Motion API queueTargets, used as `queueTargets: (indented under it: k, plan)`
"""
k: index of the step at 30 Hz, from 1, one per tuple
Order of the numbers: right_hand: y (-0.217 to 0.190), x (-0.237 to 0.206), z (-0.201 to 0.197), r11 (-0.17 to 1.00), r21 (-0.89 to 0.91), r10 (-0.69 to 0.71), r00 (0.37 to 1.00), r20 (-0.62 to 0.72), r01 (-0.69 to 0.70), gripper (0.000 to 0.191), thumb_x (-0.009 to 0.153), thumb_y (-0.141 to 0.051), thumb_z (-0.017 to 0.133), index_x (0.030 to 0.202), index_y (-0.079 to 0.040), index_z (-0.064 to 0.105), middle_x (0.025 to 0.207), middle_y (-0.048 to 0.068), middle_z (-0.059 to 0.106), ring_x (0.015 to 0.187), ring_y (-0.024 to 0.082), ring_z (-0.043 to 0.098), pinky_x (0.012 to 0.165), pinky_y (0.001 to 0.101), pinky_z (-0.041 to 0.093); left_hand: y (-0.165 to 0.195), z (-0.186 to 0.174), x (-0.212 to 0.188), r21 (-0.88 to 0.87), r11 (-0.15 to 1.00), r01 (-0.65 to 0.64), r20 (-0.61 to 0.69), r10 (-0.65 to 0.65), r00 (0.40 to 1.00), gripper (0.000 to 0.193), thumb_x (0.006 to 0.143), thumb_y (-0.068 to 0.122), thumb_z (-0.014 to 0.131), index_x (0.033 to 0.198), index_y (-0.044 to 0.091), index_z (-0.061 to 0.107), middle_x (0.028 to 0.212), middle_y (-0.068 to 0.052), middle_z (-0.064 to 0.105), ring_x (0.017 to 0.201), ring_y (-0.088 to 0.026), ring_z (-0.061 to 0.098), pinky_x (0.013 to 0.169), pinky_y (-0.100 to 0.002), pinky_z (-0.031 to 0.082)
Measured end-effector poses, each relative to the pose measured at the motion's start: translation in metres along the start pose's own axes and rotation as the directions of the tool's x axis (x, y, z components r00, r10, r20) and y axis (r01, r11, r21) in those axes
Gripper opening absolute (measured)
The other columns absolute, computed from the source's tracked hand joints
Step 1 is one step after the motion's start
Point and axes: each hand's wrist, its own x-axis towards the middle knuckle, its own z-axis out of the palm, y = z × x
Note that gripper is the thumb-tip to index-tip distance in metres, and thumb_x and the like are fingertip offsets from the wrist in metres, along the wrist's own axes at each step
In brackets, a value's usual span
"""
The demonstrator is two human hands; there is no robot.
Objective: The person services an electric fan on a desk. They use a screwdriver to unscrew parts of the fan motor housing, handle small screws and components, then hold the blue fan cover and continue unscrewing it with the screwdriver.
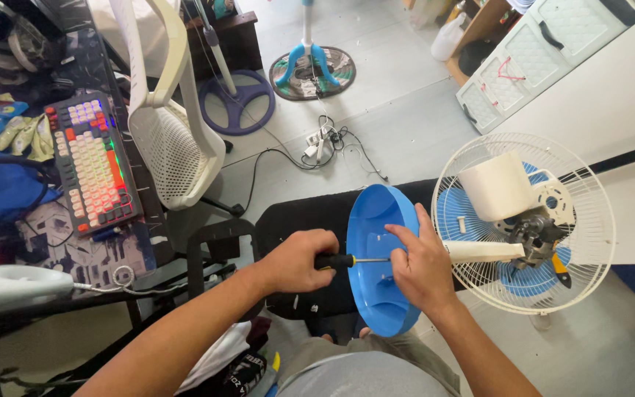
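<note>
A pale grey tiled floor (406,110) fills the room, with a tangle of black cable and a white power strip (320,143) lying on it near the round bases of two standing fans (one dark purple (237,103), one grey with light blue struts (312,72)). To the left stands a white mesh-backed office chair (174,140) beside a cluttered dark desk (130,242) that carries a backlit keyboard with cream and orange keys (91,163). In the foreground the person sits with a round blue plastic fan base cover (378,257) held on edge over the lap, its hollow side turned toward the left hand. The left hand (297,261) is wrapped in a closed fist around the black handle of a screwdriver (347,260), whose thin metal shaft runs level to the right into the cover's hollow. The right hand (422,266) grips the cover's right rim, thumb and forefinger pinched near the shaft's tip; whether they touch the tip itself I cannot tell. Just beyond the right hand a white wire fan guard (589,220) stands tilted on the floor, with light blue blades showing behind it, a white motor housing (495,185) at its centre and bare metal motor parts (534,235) below that. Yellow-handled pliers (560,268) rest against the guard near the motor.
</note>
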Motion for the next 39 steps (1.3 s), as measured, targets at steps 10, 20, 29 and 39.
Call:
queueTargets:
  k: [10, 20, 29, 39]
  plan:
    - [0.004, 0.008, 0.006, 0.999, -0.051, 0.016, 1.0, -0.013, -0.016, 0.046, 0.088, -0.013, 0.057, 0.127, -0.013, 0.081, 0.16, 0.039, 0.047, 0.134, 0.052, 0.06, 0.113, 0.053, 0.048, -0.005, 0.014, -0.007, 0.185, 0.98, 0.077, 0.015, -0.081, 0.997, 0.028, 0.097, 0.028, 0.082, 0.111, 0.006, 0.074, 0.082, -0.004, 0.068, 0.067, -0.018, 0.066, 0.058, -0.032, 0.051]
    - [0.002, 0.0, 0.003, 0.999, -0.039, -0.014, 1.0, -0.018, 0.013, 0.045, 0.086, -0.014, 0.059, 0.126, -0.012, 0.08, 0.162, 0.038, 0.044, 0.139, 0.053, 0.056, 0.114, 0.0524, 0.047, 0.001, -0.002, 0.003, -0.121, 0.959, 0.255, 0.049, -0.251, 0.967, 0.033, 0.082, 0.02, 0.087, 0.102, 0.004, 0.067, 0.088, -0.008, 0.069, 0.072, -0.022, 0.065, 0.062, -0.035, 0.051]
    - [0.003, 0.008, 0.008, 0.998, -0.055, 0.028, 1.0, -0.01, -0.028, 0.044, 0.087, -0.016, 0.058, 0.125, -0.013, 0.08, 0.161, 0.037, 0.045, 0.136, 0.053, 0.058, 0.114, 0.0533, 0.047, 0.004, 0.001, -0.002, 0.114, 0.958, 0.263, 0.074, -0.273, 0.959, 0.03, 0.099, 0.033, 0.079, 0.109, 0.005, 0.078, 0.086, -0.01, 0.073, 0.073, -0.019, 0.07, 0.067, -0.033, 0.054]
    - [0.002, 0.013, 0.006, 0.999, -0.054, 0.007, 1.0, 0.003, -0.007, 0.044, 0.088, -0.016, 0.058, 0.125, -0.012, 0.08, 0.161, 0.038, 0.046, 0.136, 0.053, 0.058, 0.113, 0.0526, 0.047, -0.003, -0.003, -0.005, 0.211, 0.978, -0.008, 0.104, -0.014, 0.994, 0.039, 0.087, 0.032, 0.086, 0.105, 0.003, 0.068, 0.098, -0.013, 0.068, 0.079, -0.032, 0.069, 0.065, -0.042, 0.055]
